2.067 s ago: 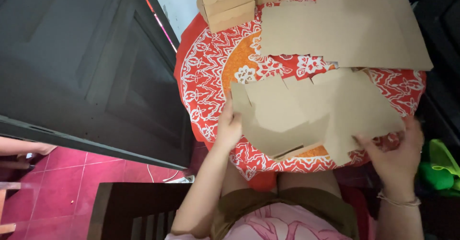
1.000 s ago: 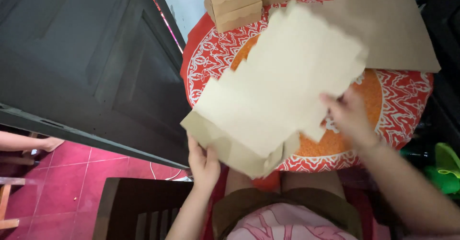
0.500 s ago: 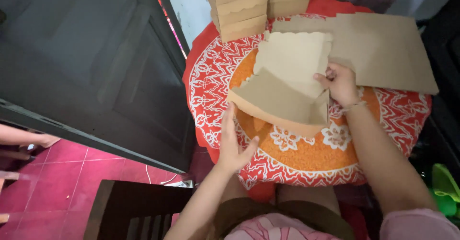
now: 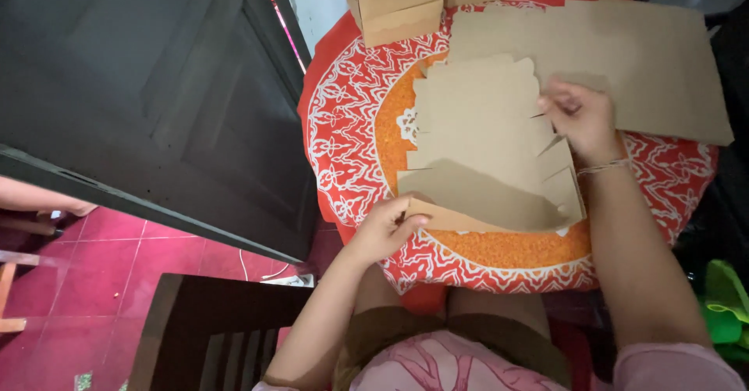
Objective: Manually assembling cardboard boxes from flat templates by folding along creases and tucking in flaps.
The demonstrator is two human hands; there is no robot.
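Flat brown die-cut cardboard box blank (image 4: 488, 145) on round red-orange patterned table (image 4: 343, 126), long axis running away from the person | left hand (image 4: 386, 227) pinches its near corner | right hand (image 4: 581, 118) grips its far-right edge | folded brown boxes (image 4: 398, 1) stacked beyond.

Tan cardboard sheet (image 4: 484, 137); red-orange tablecloth (image 4: 343, 118), white pattern, perhaps floral.

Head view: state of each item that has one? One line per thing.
flat box blank: lying on the table, near edge bent up, not yet a box
left hand: fingers pinching the blank's near left corner
right hand: fingers gripping the blank's far right edge
stack of flat blanks: unfolded, lying flat
folded boxes: assembled, closed, stacked
dark door: ajar
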